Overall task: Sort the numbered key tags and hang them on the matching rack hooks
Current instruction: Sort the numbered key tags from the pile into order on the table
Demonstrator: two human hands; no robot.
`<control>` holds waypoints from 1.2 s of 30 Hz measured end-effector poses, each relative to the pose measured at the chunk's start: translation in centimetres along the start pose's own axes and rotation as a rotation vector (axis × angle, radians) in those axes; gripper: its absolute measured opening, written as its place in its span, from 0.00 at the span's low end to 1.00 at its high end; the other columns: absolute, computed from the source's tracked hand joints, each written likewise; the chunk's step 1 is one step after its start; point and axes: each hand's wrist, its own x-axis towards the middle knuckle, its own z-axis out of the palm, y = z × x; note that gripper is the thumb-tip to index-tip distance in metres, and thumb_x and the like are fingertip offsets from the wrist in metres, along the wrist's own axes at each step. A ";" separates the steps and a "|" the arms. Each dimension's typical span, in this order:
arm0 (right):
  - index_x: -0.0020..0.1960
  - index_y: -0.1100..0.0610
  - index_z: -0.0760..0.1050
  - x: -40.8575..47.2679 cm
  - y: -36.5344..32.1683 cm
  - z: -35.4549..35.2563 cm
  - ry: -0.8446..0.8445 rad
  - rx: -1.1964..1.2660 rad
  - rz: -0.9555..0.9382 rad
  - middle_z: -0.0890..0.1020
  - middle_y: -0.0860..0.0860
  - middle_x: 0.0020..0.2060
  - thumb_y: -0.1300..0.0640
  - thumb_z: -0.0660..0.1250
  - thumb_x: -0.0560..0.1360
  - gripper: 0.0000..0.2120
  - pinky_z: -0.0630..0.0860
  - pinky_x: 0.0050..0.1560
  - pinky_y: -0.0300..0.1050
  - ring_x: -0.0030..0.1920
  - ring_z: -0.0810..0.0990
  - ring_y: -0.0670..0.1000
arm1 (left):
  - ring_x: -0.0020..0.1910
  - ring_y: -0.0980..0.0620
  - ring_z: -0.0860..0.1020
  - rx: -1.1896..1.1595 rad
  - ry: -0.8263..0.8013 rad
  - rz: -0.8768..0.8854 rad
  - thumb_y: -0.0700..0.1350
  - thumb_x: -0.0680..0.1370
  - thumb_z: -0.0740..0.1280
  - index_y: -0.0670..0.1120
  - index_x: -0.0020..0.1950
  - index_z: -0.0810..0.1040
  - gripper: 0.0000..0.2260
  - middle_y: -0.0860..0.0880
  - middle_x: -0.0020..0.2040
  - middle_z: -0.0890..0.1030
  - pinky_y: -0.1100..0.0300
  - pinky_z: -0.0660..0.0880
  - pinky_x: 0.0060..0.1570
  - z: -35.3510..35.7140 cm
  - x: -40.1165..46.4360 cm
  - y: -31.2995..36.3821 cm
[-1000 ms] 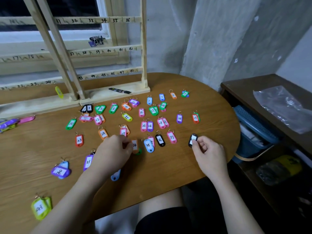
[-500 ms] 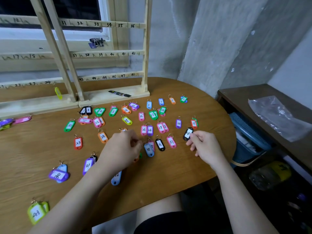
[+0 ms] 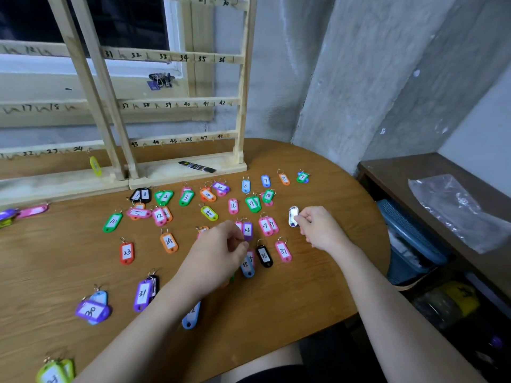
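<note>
Many coloured numbered key tags lie spread on the brown table (image 3: 55, 266), among them pink 37 (image 3: 283, 251), black 36 (image 3: 264, 255) and purple 26 (image 3: 247, 230). My right hand (image 3: 318, 228) pinches a dark tag (image 3: 293, 216) by its edge, just above the table at the right of the spread. My left hand (image 3: 218, 252) hovers with curled fingers over the middle tags and hides some; whether it holds one is hidden. The wooden rack (image 3: 177, 103) with numbered rails stands behind. A yellow tag (image 3: 94, 165) hangs under 24.
A black marker (image 3: 197, 166) lies on the rack's base. Purple 31 (image 3: 143, 294) and purple 30 (image 3: 91, 310) lie near the front left. A dark side shelf (image 3: 401, 167) with a plastic bag (image 3: 453, 208) stands right of the table, a blue basket (image 3: 409, 244) under it.
My right hand has carried the dark tag up and away from the table's front right toward the upper rows. My left hand has shifted slightly forward over the middle tags.
</note>
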 end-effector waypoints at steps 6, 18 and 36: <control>0.50 0.51 0.78 -0.1 -0.6 -0.6 0.010 -0.115 0.034 0.80 0.54 0.46 0.48 0.68 0.80 0.07 0.75 0.26 0.37 0.32 0.82 0.50 | 0.41 0.60 0.76 -0.004 0.033 0.001 0.49 0.80 0.68 0.51 0.53 0.78 0.03 0.57 0.42 0.78 0.69 0.68 0.35 -1.7 0.2 -0.7; 0.45 0.50 0.77 -0.8 -9.1 2.5 0.079 -0.185 -0.262 0.75 0.47 0.26 0.46 0.65 0.81 0.09 0.80 0.39 0.54 0.31 0.76 0.51 | 0.37 0.58 0.76 -0.012 0.185 -0.142 0.46 0.78 0.70 0.53 0.47 0.77 0.03 0.54 0.38 0.79 0.67 0.68 0.35 -10.1 -3.7 -8.1; 0.55 0.50 0.78 -6.0 -34.0 24.5 -0.314 -0.110 -0.831 0.77 0.44 0.43 0.50 0.65 0.81 0.06 0.79 0.51 0.52 0.48 0.77 0.50 | 0.52 0.48 0.76 0.280 0.666 -0.427 0.45 0.74 0.74 0.49 0.57 0.78 0.13 0.50 0.51 0.75 0.51 0.75 0.54 -22.3 -16.2 -26.5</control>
